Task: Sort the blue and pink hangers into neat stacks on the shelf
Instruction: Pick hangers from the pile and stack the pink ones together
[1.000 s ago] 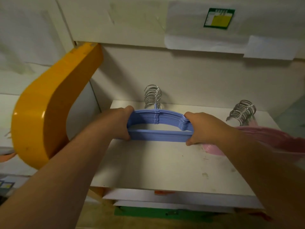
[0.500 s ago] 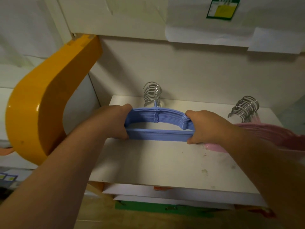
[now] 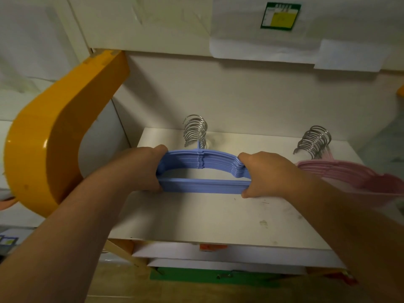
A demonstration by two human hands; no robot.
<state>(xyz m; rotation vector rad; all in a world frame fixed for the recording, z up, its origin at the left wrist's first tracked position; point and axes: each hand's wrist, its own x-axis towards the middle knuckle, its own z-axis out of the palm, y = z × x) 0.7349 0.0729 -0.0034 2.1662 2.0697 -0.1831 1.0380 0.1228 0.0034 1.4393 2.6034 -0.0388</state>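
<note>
Head view, one moment, items as I see them.

Blue stack [image 3: 203,171]: blue plastic hangers pressed flat together, lying on the shelf [image 3: 196,215] toward its far left part. Steel hooks [image 3: 195,131] rise from the stack's far edge in a tight fan, pointing at the back wall. Straight bottom bars face me, curved shoulders lie behind them.

Left hand [image 3: 140,169]: I grip the left end of the blue stack, fingers curled over the top edge, palm against the end.

Right hand [image 3: 262,173]: I grip the right end of the same stack, fingers over the shoulder, thumb tucked under the near bar and touching the shelf. Both hands are clamped on the stack, one at each end.

Pink stack [image 3: 349,174]: pink hangers lying flat on the right part of the shelf, just beside my right wrist and apart from the blue stack. Its hooks [image 3: 313,139] also fan toward the far wall. My forearm hides its near edge.

Shelf: white board, scuffed and spotted near the front, with further white boards layered under its near lip.

Yellow bracket [image 3: 54,136]: large curved glossy piece, left of the shelf, arching up to the upper ledge.

Label [image 3: 281,16]: green-bordered card with a yellow patch, fixed high on the far panel, print too small to read.
</note>
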